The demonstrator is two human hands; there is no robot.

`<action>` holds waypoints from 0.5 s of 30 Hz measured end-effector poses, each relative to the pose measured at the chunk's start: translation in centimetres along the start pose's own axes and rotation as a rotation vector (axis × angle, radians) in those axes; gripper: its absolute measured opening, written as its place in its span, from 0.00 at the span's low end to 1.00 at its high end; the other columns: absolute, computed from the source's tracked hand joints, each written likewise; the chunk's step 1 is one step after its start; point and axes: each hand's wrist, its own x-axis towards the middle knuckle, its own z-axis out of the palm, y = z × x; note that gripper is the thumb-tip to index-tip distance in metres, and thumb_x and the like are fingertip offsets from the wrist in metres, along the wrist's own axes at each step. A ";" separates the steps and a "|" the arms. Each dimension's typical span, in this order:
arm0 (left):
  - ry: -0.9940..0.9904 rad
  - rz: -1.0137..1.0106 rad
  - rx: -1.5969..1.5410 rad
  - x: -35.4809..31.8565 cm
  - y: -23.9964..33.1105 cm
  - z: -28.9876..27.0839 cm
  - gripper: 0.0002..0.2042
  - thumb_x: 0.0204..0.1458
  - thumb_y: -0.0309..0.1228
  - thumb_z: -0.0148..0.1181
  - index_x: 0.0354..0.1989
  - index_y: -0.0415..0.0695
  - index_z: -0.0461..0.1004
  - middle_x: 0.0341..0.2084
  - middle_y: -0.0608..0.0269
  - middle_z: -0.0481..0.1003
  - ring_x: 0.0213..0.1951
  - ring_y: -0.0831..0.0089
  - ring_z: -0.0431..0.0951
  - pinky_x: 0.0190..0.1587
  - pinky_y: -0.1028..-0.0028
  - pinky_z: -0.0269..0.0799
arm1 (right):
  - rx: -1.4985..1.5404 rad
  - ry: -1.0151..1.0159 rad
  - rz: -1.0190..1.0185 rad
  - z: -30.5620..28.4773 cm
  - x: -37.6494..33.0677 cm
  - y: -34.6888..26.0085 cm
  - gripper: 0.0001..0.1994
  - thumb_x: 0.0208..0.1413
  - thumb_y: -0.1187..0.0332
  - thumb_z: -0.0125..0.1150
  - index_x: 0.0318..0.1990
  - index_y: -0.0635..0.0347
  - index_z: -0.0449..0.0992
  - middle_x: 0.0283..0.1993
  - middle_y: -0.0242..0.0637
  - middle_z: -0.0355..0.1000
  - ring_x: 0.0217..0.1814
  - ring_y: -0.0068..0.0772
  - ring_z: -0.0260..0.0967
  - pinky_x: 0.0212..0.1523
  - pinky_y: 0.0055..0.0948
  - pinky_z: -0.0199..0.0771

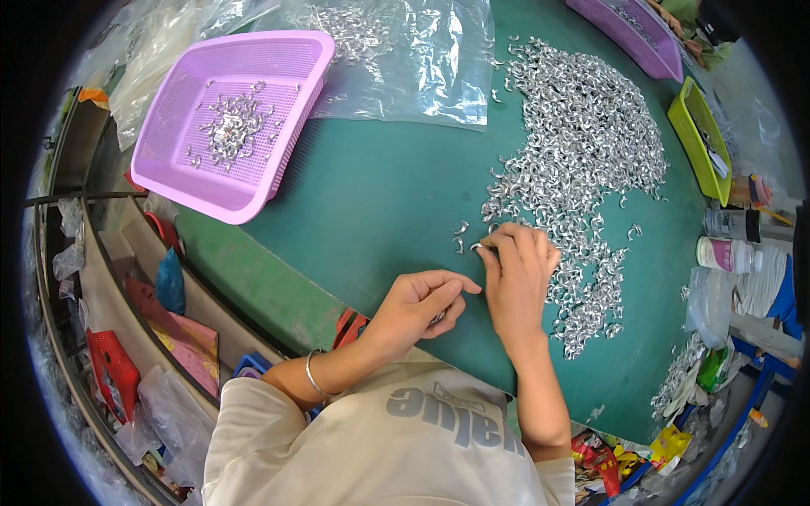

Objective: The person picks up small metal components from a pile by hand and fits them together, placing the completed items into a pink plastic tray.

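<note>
A large pile of small, shiny, curved metal pieces [582, 126] covers the right half of the green tabletop [380, 185]. At the pile's near left edge, my right hand [519, 266] pinches one curved metal piece [477, 247] between thumb and fingers. Two loose metal pieces [459, 236] lie just left of those fingertips. My left hand [426, 302] is close by on the left, its fingers curled and the index finger pointing toward the right hand. A bit of shiny metal [437, 318] shows within its curled fingers.
A pink-purple mesh basket [253, 190] at the far left holds some metal pieces. Behind lies a clear plastic bag [439, 67]. A purple basket [624, 42], a lime-green tray [696, 139] and bottles [717, 253] line the right edge. Another person's hand appears at the far right.
</note>
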 end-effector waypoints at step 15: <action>0.074 0.333 0.367 0.9 0.7 1.3 0.12 0.43 0.20 0.59 0.39 0.39 0.74 0.13 0.78 0.57 0.18 0.89 0.52 0.19 0.85 0.46 | 1.215 -0.042 0.681 -3.4 -3.0 -1.0 0.05 0.51 0.79 0.53 0.35 0.68 0.72 0.33 0.33 0.71 0.32 0.16 0.64 0.35 0.15 0.63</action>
